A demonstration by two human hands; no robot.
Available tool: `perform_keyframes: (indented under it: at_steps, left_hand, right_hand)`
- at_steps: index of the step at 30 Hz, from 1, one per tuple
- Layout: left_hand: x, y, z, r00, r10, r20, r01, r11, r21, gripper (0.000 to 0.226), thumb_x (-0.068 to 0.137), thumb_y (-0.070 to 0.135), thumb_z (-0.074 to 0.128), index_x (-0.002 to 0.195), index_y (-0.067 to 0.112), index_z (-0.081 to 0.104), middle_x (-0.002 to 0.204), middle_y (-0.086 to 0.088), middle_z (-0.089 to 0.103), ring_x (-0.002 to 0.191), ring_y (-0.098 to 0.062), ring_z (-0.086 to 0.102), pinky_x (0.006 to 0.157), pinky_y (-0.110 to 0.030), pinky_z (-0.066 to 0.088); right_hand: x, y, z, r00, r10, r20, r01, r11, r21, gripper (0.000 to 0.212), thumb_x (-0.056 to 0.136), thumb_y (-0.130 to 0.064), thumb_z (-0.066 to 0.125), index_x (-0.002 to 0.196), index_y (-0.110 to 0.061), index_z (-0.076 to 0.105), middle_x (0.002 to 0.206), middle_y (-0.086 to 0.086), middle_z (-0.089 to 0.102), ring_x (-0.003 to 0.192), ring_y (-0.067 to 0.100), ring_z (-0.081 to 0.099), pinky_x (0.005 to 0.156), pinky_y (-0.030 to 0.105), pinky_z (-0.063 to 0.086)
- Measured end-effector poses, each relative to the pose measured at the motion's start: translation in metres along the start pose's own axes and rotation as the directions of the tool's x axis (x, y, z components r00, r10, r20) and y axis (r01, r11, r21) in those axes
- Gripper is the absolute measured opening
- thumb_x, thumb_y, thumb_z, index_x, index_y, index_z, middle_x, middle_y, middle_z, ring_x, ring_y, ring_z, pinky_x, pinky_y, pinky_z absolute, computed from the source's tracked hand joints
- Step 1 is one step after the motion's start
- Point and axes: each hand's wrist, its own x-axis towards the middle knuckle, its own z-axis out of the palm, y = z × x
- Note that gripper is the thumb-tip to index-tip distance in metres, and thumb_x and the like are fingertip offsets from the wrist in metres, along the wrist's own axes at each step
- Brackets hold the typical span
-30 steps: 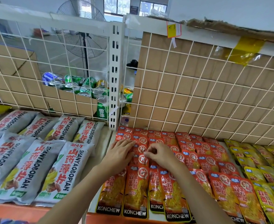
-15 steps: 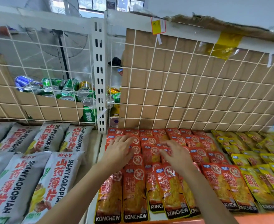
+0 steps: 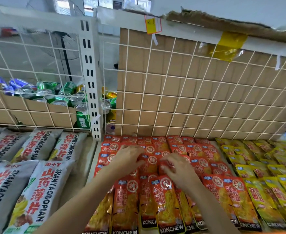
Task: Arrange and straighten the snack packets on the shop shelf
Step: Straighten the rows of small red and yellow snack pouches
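red packets, middle rows: both hands on the stack

head view. the red packets (image 3: 165, 200) lie flat on the shelf (image 3: 88, 157) in overlapping rows like roof tiles, front row nearest me, back row against the wire grid (image 3: 189, 98). yellow packets (image 3: 265, 174) are laid the same way just to their right, and grey bags (image 3: 42, 191) to the left across a bare strip of shelf. drink cans (image 3: 66, 95) sit behind the grid, upper left.

left hand (image 3: 130, 157): fingers spread and loosely bent, resting on the left-hand columns of the middle rows. it holds nothing that i can see.

right hand (image 3: 177, 168): just beside the left hand, fingers bent down onto the top edge of one packet. the picture is blurred there, so i cannot tell whether it pinches the packet or only presses on it.

handling, my judgement: thin, light, glossy film pouches, soft and crinkly, likely to slide over one another. pushing one probably drags its neighbours. best taken by the flat sealed top edge, or nudged with flat fingers along a whole column. several middle packets sit slightly askew; the front row looks fairly even.
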Motion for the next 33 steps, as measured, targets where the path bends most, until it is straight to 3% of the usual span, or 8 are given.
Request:
perform_keyframes:
  at_steps: [7, 15, 21, 27, 33]
  left_hand:
    - [0.011, 0.01, 0.006, 1.0, -0.003, 0.024, 0.002, 0.999, 0.046, 0.05, 0.089, 0.042, 0.054, 0.135, 0.026, 0.044, 0.141, 0.007, 0.043, 0.131, -0.011, 0.036, 0.106, -0.026, 0.019]
    - [0.018, 0.007, 0.01, 0.998, -0.065, 0.021, 0.064, 0.997, 0.034, 0.052, 0.086, 0.037, 0.059, 0.135, 0.027, 0.044, 0.139, 0.006, 0.042, 0.13, -0.011, 0.036, 0.108, -0.029, 0.018]
    - [0.023, 0.003, 0.01, 0.998, -0.062, 0.033, 0.062, 0.998, 0.006, 0.045, 0.088, 0.032, 0.058, 0.131, 0.025, 0.048, 0.141, 0.005, 0.039, 0.133, -0.011, 0.031, 0.11, -0.03, 0.011]
    - [0.031, -0.005, 0.015, 0.995, -0.087, -0.049, 0.079, 0.986, -0.147, 0.019, 0.088, 0.017, 0.059, 0.105, 0.021, 0.065, 0.113, 0.004, 0.06, 0.109, -0.014, 0.053, 0.101, -0.032, 0.036]
    - [0.035, -0.009, 0.013, 0.993, -0.096, -0.066, 0.082, 0.977, -0.194, 0.016, 0.089, 0.013, 0.057, 0.1, 0.02, 0.067, 0.111, 0.004, 0.061, 0.103, -0.011, 0.054, 0.087, -0.018, 0.04]
  right_hand:
    - [0.009, 0.008, -0.002, 0.99, -0.137, -0.014, 0.138, 0.989, 0.053, 0.028, 0.091, -0.039, 0.049, 0.114, -0.027, 0.059, 0.116, -0.014, 0.054, 0.112, 0.004, 0.046, 0.095, 0.021, 0.034]
    - [0.017, 0.006, -0.008, 0.976, -0.215, 0.022, 0.213, 0.976, 0.049, 0.033, 0.091, -0.041, 0.051, 0.119, -0.025, 0.058, 0.115, -0.011, 0.054, 0.11, 0.004, 0.045, 0.085, 0.014, 0.029]
    - [0.015, -0.005, -0.006, 0.958, -0.255, 0.132, 0.254, 0.967, 0.02, 0.039, 0.086, -0.049, 0.055, 0.112, -0.022, 0.06, 0.108, -0.006, 0.057, 0.101, 0.009, 0.048, 0.089, 0.024, 0.04]
    - [0.013, -0.013, -0.003, 0.948, -0.269, 0.172, 0.283, 0.957, -0.065, 0.04, 0.084, -0.05, 0.056, 0.107, -0.018, 0.061, 0.105, -0.002, 0.057, 0.1, 0.015, 0.048, 0.089, 0.032, 0.04]
    - [0.01, -0.018, -0.002, 0.964, -0.211, 0.16, 0.22, 0.974, -0.043, 0.034, 0.084, -0.05, 0.056, 0.101, -0.021, 0.061, 0.105, -0.007, 0.059, 0.099, 0.012, 0.05, 0.087, 0.031, 0.042]
